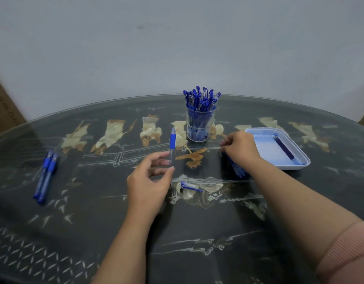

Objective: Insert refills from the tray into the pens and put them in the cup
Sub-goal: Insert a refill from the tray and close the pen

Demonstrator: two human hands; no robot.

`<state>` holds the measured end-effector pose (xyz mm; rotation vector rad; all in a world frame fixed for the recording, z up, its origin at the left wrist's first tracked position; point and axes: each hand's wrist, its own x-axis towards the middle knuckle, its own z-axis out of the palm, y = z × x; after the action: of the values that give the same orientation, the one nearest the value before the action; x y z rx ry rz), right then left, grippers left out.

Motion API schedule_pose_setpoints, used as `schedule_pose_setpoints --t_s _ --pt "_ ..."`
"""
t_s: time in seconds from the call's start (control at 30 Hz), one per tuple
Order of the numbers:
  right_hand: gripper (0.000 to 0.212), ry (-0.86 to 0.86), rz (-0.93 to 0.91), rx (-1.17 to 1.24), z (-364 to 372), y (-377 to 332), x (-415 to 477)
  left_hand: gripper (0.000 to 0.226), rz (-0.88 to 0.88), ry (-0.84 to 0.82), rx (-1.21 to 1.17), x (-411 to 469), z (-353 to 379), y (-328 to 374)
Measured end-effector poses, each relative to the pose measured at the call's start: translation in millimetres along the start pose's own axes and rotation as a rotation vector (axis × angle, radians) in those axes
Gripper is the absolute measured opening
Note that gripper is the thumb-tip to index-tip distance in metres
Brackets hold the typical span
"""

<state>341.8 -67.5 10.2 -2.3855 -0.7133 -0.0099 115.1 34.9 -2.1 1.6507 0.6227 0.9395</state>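
One pen (172,141) stands almost upright over the counter (95,222), a little left of the cup (199,128) full of pens. The left grip (154,171) pinches its clear lower barrel between thumb and fingers. Its long axis is near vertical, and the blue rubber end points up. The right grip (237,147) is low, just beside the tray (299,158), with its fingers curled over a dark blue bundle (237,169); I cannot tell if it holds anything. A single refill (284,149) lies in the tray. The step seems to be fetching a refill. Next, I think, a refill must be lined up with the barrel's axis and slid in.
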Motion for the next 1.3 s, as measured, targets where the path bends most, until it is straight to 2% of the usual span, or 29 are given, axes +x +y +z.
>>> schedule_pose_setpoints --t_s 0.1,0.27,0.57,0.77,0.97,1.1,1.3 --pt "0.021 0.005 0.012 0.023 0 3 0 0.039 0.006 -0.001 0.004 1 1 -1" --pt "0.012 0.021 0.009 0.034 2 2 0 0.039 0.003 -0.001 -0.005 1 1 -1" --pt "0.011 0.043 -0.009 0.053 4 1 -2 0.038 0.012 0.002 -0.005 1 0 -1" --pt "0.015 0.196 0.004 0.106 -9 13 -13 0.039 0.033 0.001 -0.01 2 1 -1" --pt "0.025 0.367 0.096 -0.039 -42 50 -25 0.042 0.067 0.045 0.012 2 1 -7" --pt "0.034 0.295 0.216 -0.193 -66 73 -25 0.039 0.078 0.056 0.016 2 2 -6" --pt "0.033 0.112 0.266 -0.357 -80 83 -23 0.04 0.08 0.045 0.026 1 2 -7"
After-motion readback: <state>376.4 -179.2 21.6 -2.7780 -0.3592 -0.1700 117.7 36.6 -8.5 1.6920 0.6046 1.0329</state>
